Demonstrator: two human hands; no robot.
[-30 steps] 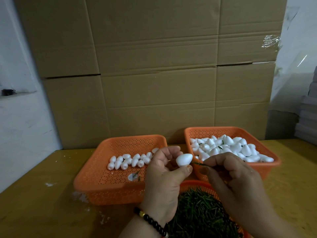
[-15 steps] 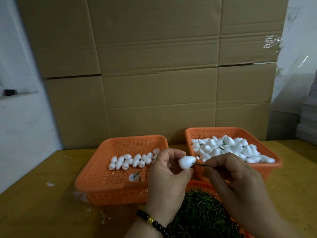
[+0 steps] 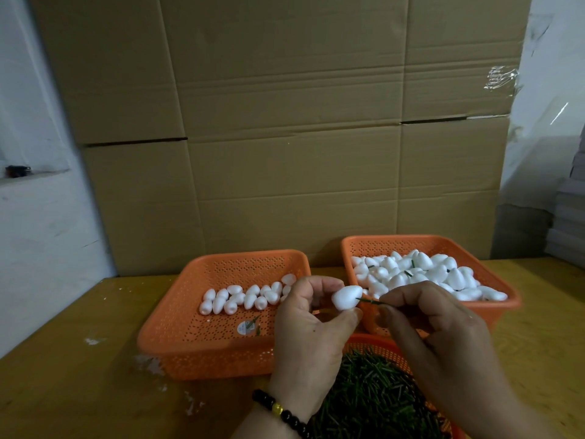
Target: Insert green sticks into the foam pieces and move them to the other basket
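Left basket (image 3: 196, 340): orange, perforated, on the counter (image 3: 63, 375). It holds 1 loose row of white foam pieces (image 3: 247, 297); the row's right end is hidden behind the left hand. A round label and 2 short green bits lie on its floor, too small to read.

Left hand (image 3: 311, 340): beaded bracelet (image 3: 285, 413) at the wrist, forearm cut off by the bottom edge. Its grip pinches 1 foam piece (image 3: 346, 297) between thumb and fingertips, above the gap between the 2 rear baskets. The piece is white, smooth, egg-shaped; its long axis runs roughly left to right and slightly tilted.

Green stick (image 3: 368, 301): thin, dark, nearly horizontal. Its left tip meets the piece's right end; depth of entry cannot be told.

Right hand (image 3: 440, 337): its grip pinches the stick's right end, which is hidden by the fingers.

Stick basket (image 3: 376, 342): orange, mostly covered by both hands, heaped with green sticks (image 3: 364, 403), cut off below.

Right basket (image 3: 443, 245): orange, piled with foam pieces, a few showing green stubs.
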